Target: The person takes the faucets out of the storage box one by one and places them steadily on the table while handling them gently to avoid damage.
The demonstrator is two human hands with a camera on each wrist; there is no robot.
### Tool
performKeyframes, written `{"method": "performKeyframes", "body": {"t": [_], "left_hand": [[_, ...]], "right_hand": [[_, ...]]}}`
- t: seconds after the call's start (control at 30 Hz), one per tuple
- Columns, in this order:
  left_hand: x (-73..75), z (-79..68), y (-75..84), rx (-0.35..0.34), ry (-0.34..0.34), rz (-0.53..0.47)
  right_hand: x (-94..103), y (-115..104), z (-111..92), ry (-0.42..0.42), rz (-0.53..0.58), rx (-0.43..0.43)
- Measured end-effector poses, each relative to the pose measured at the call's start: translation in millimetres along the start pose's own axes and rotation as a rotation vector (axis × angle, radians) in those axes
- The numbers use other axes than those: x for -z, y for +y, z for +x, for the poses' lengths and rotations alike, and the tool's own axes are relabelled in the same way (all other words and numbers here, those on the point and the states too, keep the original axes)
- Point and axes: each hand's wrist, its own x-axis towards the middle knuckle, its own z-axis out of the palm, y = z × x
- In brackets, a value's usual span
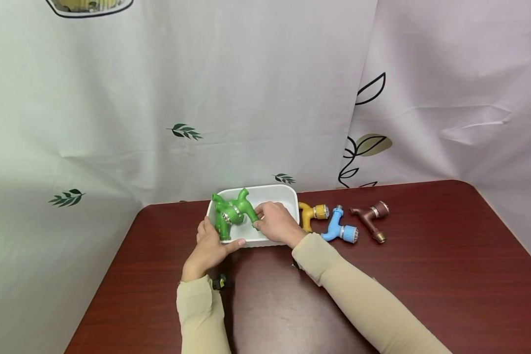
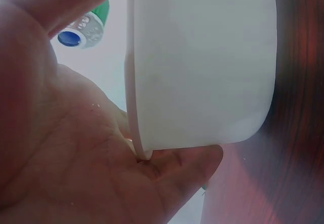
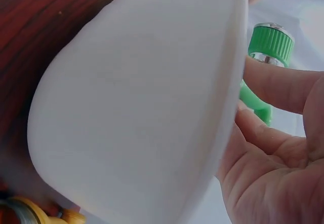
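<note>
A white plastic tub (image 1: pixel 276 193) stands near the back of the table. Inside its left half are green taps, apparently two; the upper green tap (image 1: pixel 244 205) has a ribbed knob with a silver band and overlaps the other green tap (image 1: pixel 222 228). My right hand (image 1: pixel 278 222) reaches over the front rim and pinches the upper tap's lower right end between thumb and fingers. My left hand (image 1: pixel 210 248) holds the tub's front left corner, thumb along the front rim and fingers at the left side. In the left wrist view the tub wall (image 2: pixel 202 67) hides part of those fingers.
Right of the tub lie a yellow tap (image 1: pixel 308 216), a light blue tap (image 1: pixel 335 226) and a brown tap (image 1: pixel 368 219) with a brass end. They rest on a dark red wooden table (image 1: pixel 407 290). A pale leaf-printed curtain (image 1: pixel 248 98) hangs directly behind the table.
</note>
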Motion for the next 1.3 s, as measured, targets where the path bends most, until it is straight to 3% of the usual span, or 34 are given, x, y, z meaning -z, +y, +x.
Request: {"method": "performKeyframes", "body": {"t": [0.97, 1.3], "left_hand": [[-0.7, 0.7, -1.8, 0.016, 0.0, -0.008], [-0.2, 0.0, -1.8, 0.02, -0.005, -0.008]], "right_hand": [[28.3, 10.1, -19.5, 0.081, -0.029, -0.019], [41.1, 14.7, -27.9, 0.091, 0.032, -0.024]]}}
